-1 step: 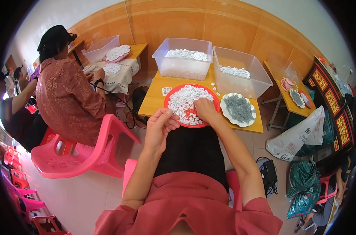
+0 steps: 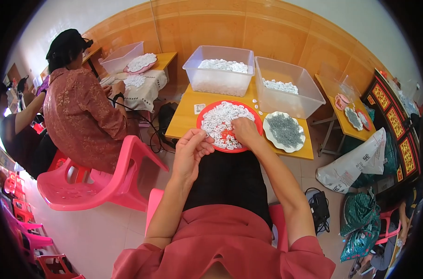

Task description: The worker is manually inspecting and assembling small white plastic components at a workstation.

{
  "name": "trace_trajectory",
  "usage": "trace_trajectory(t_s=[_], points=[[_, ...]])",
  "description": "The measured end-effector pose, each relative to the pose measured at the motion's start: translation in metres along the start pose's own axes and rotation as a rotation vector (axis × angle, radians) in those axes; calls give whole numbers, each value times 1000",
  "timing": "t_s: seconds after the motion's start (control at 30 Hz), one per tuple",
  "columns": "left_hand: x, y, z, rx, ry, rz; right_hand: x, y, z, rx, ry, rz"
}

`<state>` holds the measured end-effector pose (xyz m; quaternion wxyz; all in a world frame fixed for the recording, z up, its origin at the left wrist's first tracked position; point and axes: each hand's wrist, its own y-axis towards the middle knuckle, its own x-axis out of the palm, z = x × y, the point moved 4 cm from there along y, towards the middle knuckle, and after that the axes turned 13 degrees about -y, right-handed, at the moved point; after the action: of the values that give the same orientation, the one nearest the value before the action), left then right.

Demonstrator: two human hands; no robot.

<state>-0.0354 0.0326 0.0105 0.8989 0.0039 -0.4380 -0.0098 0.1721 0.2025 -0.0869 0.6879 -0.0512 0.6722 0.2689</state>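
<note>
A round red plate (image 2: 251,111) heaped with small white plastic pieces (image 2: 223,114) sits at the front edge of the wooden table, just above my lap. At its lower left rim is my left hand (image 2: 191,149), thumb and forefinger pinched together; whatever is between the tips is too small to make out. My right hand (image 2: 246,132) reaches down into the right part of the plate, fingers curled and bunched among the white pieces, their tips hidden. To the right of that hand stands a white scalloped dish (image 2: 270,140) full of small grey pieces (image 2: 286,129).
Two clear plastic bins (image 2: 219,83) (image 2: 309,99) with white pieces stand at the table's back. On the left, a person (image 2: 81,116) works at another table beside a pink chair (image 2: 88,190). A white sack (image 2: 353,160) and green bags (image 2: 360,218) lie on the right.
</note>
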Motion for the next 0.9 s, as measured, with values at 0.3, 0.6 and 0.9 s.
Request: trace_trajectory(t_s=[0.3,0.6,0.9], points=[[-30,-7,36,78,-26,37,-281,-105,-113,15,951,273],[-38,-1,28,0,-21,-11,-295,-183,-170,-1929,1421,118],[-46,0,18,-12,-7,-22,-280,-194,-173,-2080,1000,773]])
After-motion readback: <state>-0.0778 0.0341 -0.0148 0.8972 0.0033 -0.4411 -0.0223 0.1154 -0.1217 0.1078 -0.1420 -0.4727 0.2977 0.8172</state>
